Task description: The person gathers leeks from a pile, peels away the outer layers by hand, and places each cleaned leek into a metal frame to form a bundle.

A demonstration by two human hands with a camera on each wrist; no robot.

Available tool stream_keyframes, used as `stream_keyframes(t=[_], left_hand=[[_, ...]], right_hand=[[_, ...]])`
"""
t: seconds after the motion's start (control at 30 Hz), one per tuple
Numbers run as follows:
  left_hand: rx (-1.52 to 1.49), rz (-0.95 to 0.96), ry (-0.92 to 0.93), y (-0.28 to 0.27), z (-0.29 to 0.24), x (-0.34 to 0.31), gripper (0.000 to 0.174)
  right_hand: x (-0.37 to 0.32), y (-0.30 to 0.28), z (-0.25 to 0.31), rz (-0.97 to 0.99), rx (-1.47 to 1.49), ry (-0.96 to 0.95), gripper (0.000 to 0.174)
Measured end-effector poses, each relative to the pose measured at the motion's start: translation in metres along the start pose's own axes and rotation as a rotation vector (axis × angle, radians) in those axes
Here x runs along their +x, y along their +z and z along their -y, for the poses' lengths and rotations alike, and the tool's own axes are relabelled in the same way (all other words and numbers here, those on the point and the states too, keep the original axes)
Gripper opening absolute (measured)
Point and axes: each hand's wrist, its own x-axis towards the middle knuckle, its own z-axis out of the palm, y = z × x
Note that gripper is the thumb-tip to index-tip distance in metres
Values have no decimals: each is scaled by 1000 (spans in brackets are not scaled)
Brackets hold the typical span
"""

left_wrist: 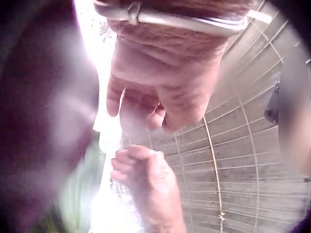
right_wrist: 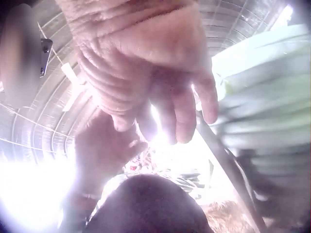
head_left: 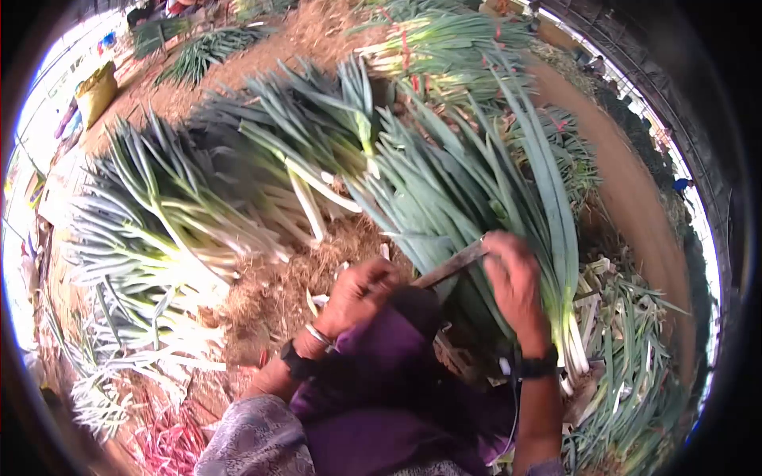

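Note:
My left hand, with its fingers curled, is over the purple cloth across my lap; no held thing shows in it. In the left wrist view, the fingers of the left hand bend in toward the palm. My right hand is in front of a bundle of long green leeks, its fingertips overlapping the upper end of a flat, narrow, blade-like strip. From the right wrist, the right hand's fingers hang down loosely, and the strip slants away past the outer finger.
Leeks lie fanned in an arc to the left and front, roots inward. Tied leek bundles stand behind. Soil and root scraps cover the ground ahead. Cut leaves lie right, pink ties lower left, a yellow sack far left.

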Motion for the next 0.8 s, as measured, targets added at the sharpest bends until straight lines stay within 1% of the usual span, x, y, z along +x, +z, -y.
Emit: stream_keyframes(t=[0.07, 0.1, 0.13, 0.2, 0.3, 0.33, 0.4, 0.5, 0.6, 0.63, 0.73, 0.77, 0.8], left_hand=[[286, -54, -183, -25, 33, -22, 14], [482, 19, -153, -38, 54, -37, 19], [477, 93, -242, -47, 62, -48, 25], [329, 194, -394, -61, 82, -67, 27], [221, 204, -520, -72, 116, -79, 28], [208, 195, -557, -74, 140, -80, 29], [231, 180, -516, -81, 151, -66, 31], [301, 159, -493, -87, 148, -32, 30], [204, 144, -473, -91, 174, -12, 29], [298, 159, -486, -93, 168, -3, 28], [246, 156, -602, -102, 177, 12, 27], [261, 135, -568, -105, 195, 14, 28], [225, 45, -558, -110, 213, 15, 29]], right_hand=[[27, 21, -14, -33, -100, -37, 23], [33, 34, -23, -13, -143, -28, 25], [38, 47, -34, -2, -188, -27, 27], [37, 64, -47, 21, -272, -10, 30], [31, 71, -55, 33, -317, 33, 32], [30, 71, -56, 61, -335, 54, 32], [31, 72, -56, 66, -339, 76, 33], [31, 76, -57, 47, -361, 148, 33], [33, 76, -53, 50, -365, 191, 33], [34, 76, -52, 40, -361, 181, 32], [34, 77, -49, 28, -297, 249, 30], [34, 77, -50, 19, -302, 245, 29], [34, 77, -49, 31, -298, 264, 29]])
